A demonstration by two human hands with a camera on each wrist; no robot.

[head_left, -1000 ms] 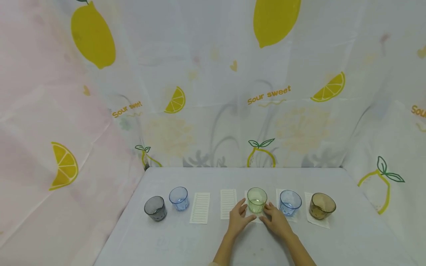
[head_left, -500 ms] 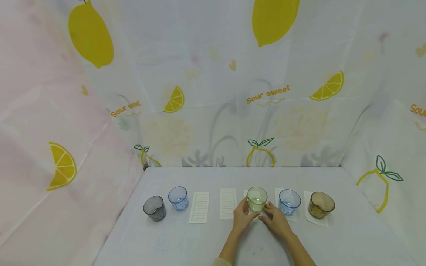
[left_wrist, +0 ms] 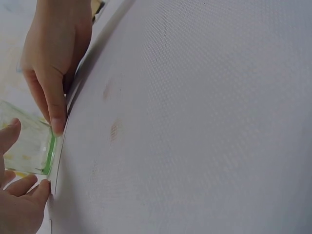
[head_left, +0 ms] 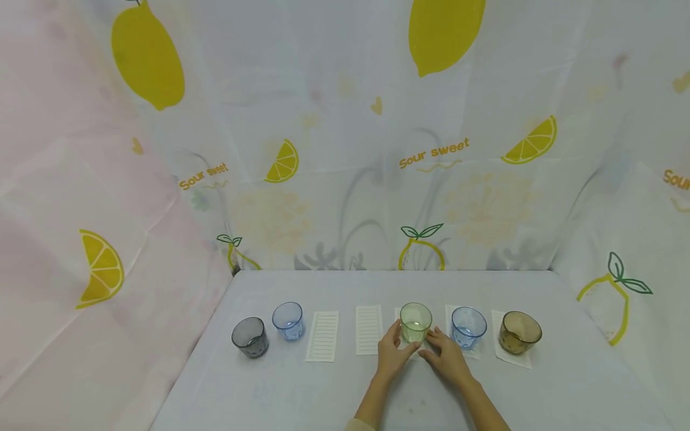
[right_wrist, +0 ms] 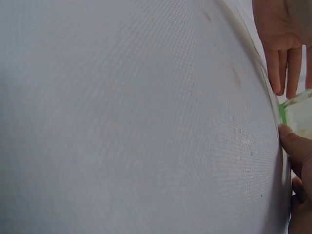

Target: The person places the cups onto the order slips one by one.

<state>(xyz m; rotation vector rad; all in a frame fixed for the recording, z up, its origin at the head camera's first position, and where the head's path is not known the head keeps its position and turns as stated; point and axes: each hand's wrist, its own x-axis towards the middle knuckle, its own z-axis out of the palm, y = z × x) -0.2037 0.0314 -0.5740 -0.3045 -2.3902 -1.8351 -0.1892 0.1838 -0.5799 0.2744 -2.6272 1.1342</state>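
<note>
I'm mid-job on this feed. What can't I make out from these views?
Head: any wording on the lined paper strip beside the left hand is too small to read.
Head: the strip under the green glass is partly hidden by that glass and the left hand.
Left wrist: the glass's rim is cut off by the left edge.
Right wrist: its rim is cut off by the right edge.

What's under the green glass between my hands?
A white paper slip, with parts of its edges showing. The green glass, left hand and right hand cover the rest, so any printing there can't be read.
</note>
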